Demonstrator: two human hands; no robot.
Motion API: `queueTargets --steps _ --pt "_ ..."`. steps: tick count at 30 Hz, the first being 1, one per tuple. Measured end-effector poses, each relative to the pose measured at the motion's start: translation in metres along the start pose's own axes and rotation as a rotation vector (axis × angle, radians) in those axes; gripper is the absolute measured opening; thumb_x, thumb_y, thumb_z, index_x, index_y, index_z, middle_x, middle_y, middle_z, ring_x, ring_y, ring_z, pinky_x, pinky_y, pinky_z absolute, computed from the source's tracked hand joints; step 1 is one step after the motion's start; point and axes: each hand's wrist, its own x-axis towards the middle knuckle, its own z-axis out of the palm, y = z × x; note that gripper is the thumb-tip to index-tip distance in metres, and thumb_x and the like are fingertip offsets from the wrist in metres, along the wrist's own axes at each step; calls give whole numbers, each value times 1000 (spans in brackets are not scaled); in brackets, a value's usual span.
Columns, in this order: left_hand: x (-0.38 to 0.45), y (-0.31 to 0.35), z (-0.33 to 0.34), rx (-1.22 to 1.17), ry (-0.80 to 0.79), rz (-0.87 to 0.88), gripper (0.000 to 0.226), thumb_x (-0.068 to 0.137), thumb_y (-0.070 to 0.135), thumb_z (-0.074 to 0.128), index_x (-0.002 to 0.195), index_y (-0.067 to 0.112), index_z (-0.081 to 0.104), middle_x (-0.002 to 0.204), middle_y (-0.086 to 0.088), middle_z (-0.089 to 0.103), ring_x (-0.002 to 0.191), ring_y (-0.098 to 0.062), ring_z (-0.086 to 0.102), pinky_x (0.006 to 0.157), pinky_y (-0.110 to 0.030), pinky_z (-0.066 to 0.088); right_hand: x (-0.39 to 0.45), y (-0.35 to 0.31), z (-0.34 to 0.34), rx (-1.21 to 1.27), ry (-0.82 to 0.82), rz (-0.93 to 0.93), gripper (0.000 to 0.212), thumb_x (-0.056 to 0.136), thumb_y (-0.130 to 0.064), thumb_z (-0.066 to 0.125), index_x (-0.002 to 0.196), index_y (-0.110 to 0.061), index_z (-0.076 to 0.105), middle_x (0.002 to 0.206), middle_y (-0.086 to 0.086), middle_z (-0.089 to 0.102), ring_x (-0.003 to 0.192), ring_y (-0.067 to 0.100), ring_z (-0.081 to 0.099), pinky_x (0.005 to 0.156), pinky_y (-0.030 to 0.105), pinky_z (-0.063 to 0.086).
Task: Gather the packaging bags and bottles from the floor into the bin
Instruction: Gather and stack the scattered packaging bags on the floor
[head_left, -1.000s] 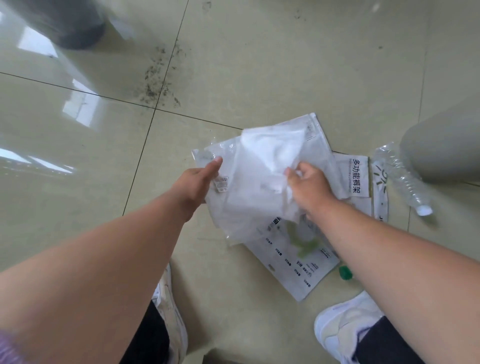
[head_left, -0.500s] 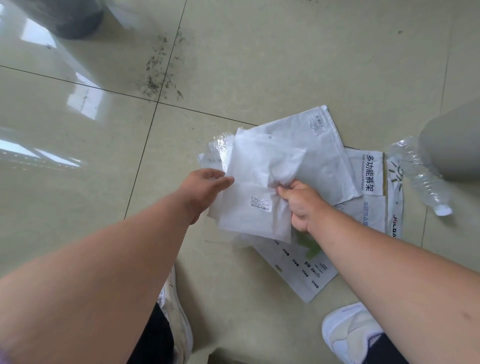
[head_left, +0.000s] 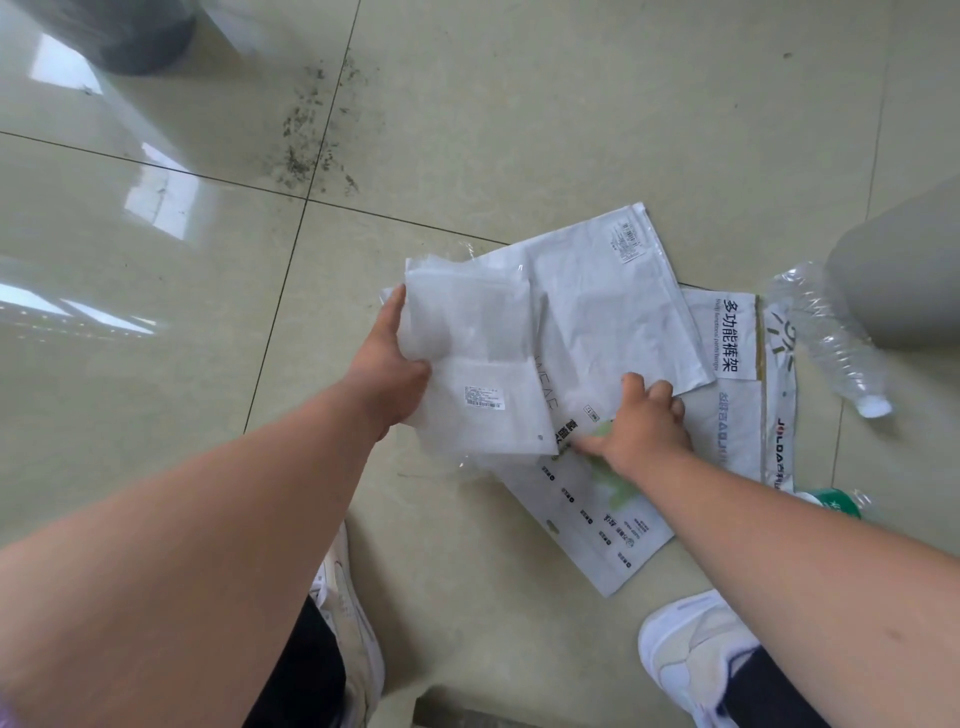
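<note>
Change: right hand (head_left: 644, 421) has let go of the frosted bags and dropped to the pile on the floor; left hand (head_left: 392, 374) now carries them alone.
Left hand: clenched on the left edge of a small bundle of frosted white bags (head_left: 478, 364), thumb on top, fingers hidden beneath; the bundle is lifted over the pile.
Right hand: fingers curled down onto a large white bag (head_left: 608, 301) at its near edge; whether it pinches the bag or only presses on it cannot be told.
Pile: beneath the large bag lies a printed bag with green artwork (head_left: 597, 525), and just right of it a bag with blue Chinese lettering (head_left: 732, 332).
Bottles: a clear crushed bottle with a white cap (head_left: 826, 338) lies on the floor (head_left: 519, 104) at the right of the pile; a second bottle with a green label (head_left: 836, 501) shows beside the right forearm.
Bin: a dark round bin (head_left: 130, 36) stands at top left, well apart from the pile.
Feet: white shoes (head_left: 691, 660) at the bottom edge.
</note>
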Motion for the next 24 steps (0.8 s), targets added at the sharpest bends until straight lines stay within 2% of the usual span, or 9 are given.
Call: queueTargets --steps 2,5,9,11,15,18,20,22,24 --pt "-2 -1 -2 30 4 -4 93 98 -5 50 167 53 28 121 24 56 94 6 59 64 -16 51 -2 8 12 28 -5 0 106 69 -56 95 146 -18 32 142 16 44 129 39 52 103 48 53" --pt "-1 1 -1 119 29 -37 72 101 -3 46 155 42 59 133 5 57 96 -16 66 62 -13 51 0 9 18 175 0 14 72 80 -40 92 126 -11 44 120 15 66 108 38 68 91 43 58" --pt "3 -3 1 144 63 -69 64 96 -5 42 144 24 71 141 -3 65 113 -25 63 89 -25 52 7 6 4 262 11 33 27 98 -32 71 117 -13 71 120 17 75 109 37 70 89 34 54" --pt "4 -2 -1 158 77 -68 63 95 -5 42 144 22 71 139 -3 66 113 -24 63 91 -26 51 11 2 -18 446 146 64 29 106 -29 59 122 -7 68 125 20 71 114 39 67 90 35 49" --pt "-3 4 -5 214 36 -50 59 96 -4 48 145 20 70 129 2 61 113 -20 61 94 -26 51 23 -4 -72 708 378 52 25 113 -30 46 114 -9 60 111 11 62 104 31 62 85 33 41" --pt "-7 4 -7 151 22 -62 47 98 1 54 137 17 75 128 -3 70 117 -26 68 95 -30 56 27 -22 -88 794 320 2 38 110 -38 48 130 -9 62 126 10 69 116 31 66 97 36 49" --pt "-9 5 -5 45 5 -67 23 103 18 63 116 15 82 115 -3 79 113 -30 74 88 -32 61 24 -40 -82 848 237 -35 44 107 -40 51 137 -9 62 134 13 71 123 33 68 107 42 53" --pt "-11 9 -5 -21 -28 -67 36 102 46 70 104 13 84 106 -4 83 104 -29 79 88 -35 64 13 -63 -66 872 147 -114 33 108 -35 55 125 -9 68 120 15 76 110 30 72 98 40 58" --pt "-11 8 -4 7 -36 -69 35 97 49 77 105 15 81 102 -1 82 94 -24 79 82 -36 65 1 -84 -47 883 68 -173 25 108 -32 59 112 -10 69 103 16 77 92 24 71 78 31 56"
